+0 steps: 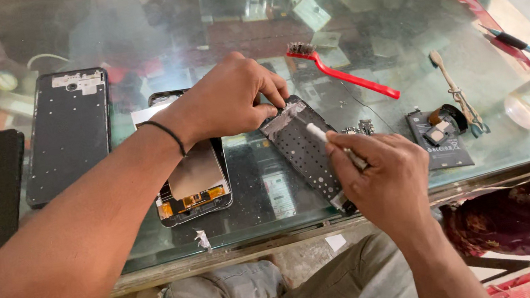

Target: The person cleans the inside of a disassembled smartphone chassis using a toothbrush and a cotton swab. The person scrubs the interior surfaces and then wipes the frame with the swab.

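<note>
I have my left hand (232, 99) pinning the top end of a dark perforated phone plate (302, 151), fingers pinched together on its upper edge where a strip of grey film sits, and my right hand (386, 178) comes in from five o'clock with a thin white-handled tool (326, 139) clamped between thumb and fingers, its tip resting on the plate's face. The plate lies tilted across the front edge of the glass bench (365, 29), lower end hanging just past the rim at six o'clock, and that is my worry: press too hard with the tool and I judge the plate could pivot off the edge and drop toward my lap. A slip of the tip could also gouge the film or skate toward my left fingertips. The opened phone (194, 184) with its gold shield lies just beside the plate at nine o'clock, close enough that a sideways jolt could knock it. Small loose parts (360, 128) lie at two o'clock of the plate, easy to scatter with my right wrist. My left forearm reaches in from seven o'clock, wrist bent down, a black band around it; my right wrist is cocked inward, knuckles up. The red brush (343, 72) rests well apart at one o'clock.
</note>
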